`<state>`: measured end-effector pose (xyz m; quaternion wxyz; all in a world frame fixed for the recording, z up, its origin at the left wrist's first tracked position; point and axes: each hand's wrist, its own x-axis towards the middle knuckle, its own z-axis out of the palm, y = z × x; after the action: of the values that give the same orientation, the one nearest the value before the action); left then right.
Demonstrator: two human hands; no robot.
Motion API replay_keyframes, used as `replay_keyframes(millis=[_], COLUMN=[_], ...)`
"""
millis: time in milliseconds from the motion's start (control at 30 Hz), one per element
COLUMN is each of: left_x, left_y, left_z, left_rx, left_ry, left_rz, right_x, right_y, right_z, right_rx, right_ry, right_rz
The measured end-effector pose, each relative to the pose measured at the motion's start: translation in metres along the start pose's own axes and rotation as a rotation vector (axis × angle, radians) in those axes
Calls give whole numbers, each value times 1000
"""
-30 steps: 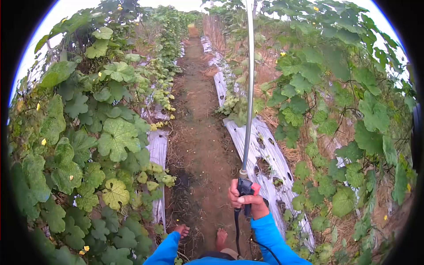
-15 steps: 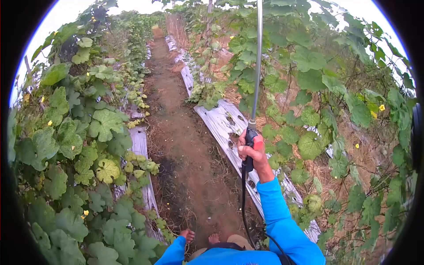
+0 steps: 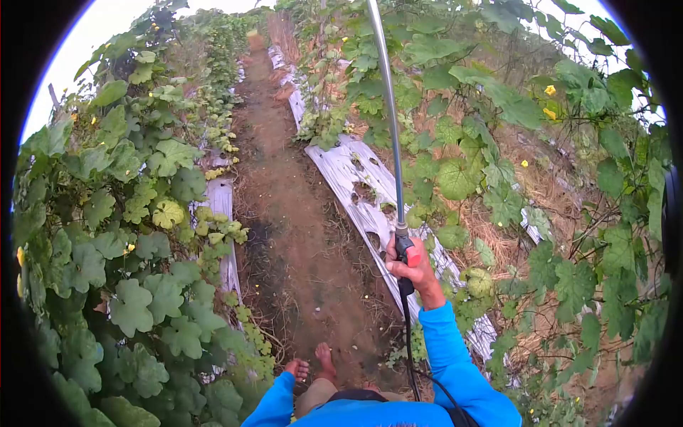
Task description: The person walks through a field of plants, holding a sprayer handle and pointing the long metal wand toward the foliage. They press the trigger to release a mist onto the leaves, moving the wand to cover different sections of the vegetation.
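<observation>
My right hand point(image 3: 416, 267) is wrapped round the black and red handle of a spray wand point(image 3: 404, 245). From the handle a long metal tube point(image 3: 393, 121) rises, leaning slightly left, past the top of the view and in front of the leaves on the right. A black hose point(image 3: 408, 334) hangs from the handle's lower end towards my body. Low in the view, my left hand point(image 3: 297, 368) hangs beside my left leg near a bare foot point(image 3: 325, 361). Its fingers are small and loosely curled, and nothing can be made out in them.
A dirt path point(image 3: 277, 192) runs ahead between two rows of climbing plants. Leafy vines point(image 3: 135, 306) stand close on the left, others point(image 3: 498, 164) on the right with yellow flowers. Silvery plastic sheeting point(image 3: 348, 171) with holes edges the path on the right, and more point(image 3: 220, 203) on the left.
The view has moved forward along the path. My right hand and the handle sit lower, and the tube's top has tilted left. A bare foot now shows further forward.
</observation>
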<state>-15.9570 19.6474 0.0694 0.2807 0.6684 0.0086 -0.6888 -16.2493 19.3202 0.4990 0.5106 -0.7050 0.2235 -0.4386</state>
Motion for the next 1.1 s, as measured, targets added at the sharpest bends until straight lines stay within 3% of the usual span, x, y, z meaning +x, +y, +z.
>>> replay_keyframes(millis=[167, 300, 333, 467, 633, 733, 933, 1100], left_x=[-14, -46, -53, -60, -27, -31, -86, -126], left_y=[-78, -105, -107, -134, -188, -232, -317, -379], left_z=[6, 8, 10, 15, 13, 26, 48, 71], left_rx=[-14, 22, 42, 12, 1, -3, -8, 17], left_ry=[-67, -63, -48, -66, -212, -179, -110, 41], left_rz=[-45, -53, -51, 10, 2, -5, -33, -12], right_x=[-63, -110, -127, -187, -262, -299, -350, -395], right_y=[-54, -57, -75, -79, -99, -131, -137, -160], right_z=[-6, -4, -1, 11, 27, 41, 34, 41], right_rx=[127, -89, -31, 62, -54, 98, 200, 483], right_ry=[12, 129, 122, 110, 176, 288, 328, 102], right_rz=[173, 12, 104, 88, 96, 233, 199, 289])
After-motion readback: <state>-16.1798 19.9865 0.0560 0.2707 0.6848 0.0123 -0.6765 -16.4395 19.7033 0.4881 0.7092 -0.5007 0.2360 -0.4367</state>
